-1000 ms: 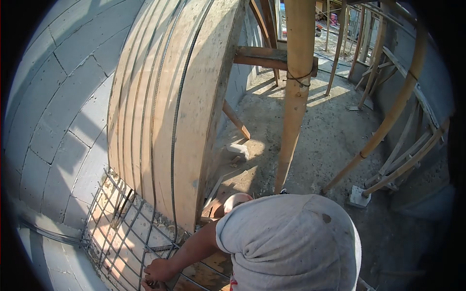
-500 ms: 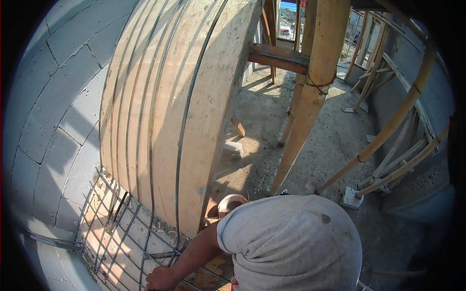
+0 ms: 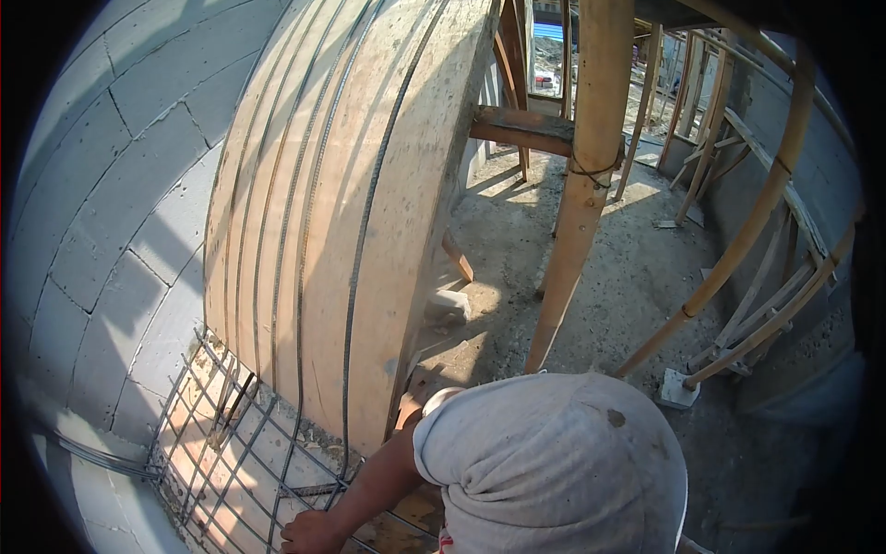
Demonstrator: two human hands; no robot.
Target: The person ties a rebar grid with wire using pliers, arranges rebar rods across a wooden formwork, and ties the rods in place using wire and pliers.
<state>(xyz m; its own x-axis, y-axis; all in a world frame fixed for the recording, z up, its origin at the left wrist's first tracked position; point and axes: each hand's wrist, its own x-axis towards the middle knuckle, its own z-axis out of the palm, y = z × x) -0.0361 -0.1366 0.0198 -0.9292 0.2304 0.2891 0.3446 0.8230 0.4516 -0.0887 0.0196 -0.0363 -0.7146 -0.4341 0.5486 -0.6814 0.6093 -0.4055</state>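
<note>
At the bottom edge, my right hand (image 3: 311, 532) rests on a mesh of crossed rebar (image 3: 247, 452), with the fingers curled down around a bar. The fingertips are partly hidden. My forearm reaches leftward out of a grey shirt sleeve (image 3: 554, 457) that fills the bottom middle. Beneath the mesh are wooden boards, partly sunlit. Above it rises wooden formwork (image 3: 397, 305), with several long rebar rods running up its face. My left hand is outside the picture.
A grey block wall (image 3: 120, 222) stands on the left. Right of the formwork, a bamboo pole (image 3: 591, 166) stands beside a short wooden crosspiece (image 3: 524, 127). Slanting bamboo props (image 3: 738, 272) lean along the right side, above a rough concrete floor (image 3: 628, 268).
The view has shifted slightly, so the formwork and mesh appear a little farther right and lower. My right hand stays at nearly the same spot in the picture.
</note>
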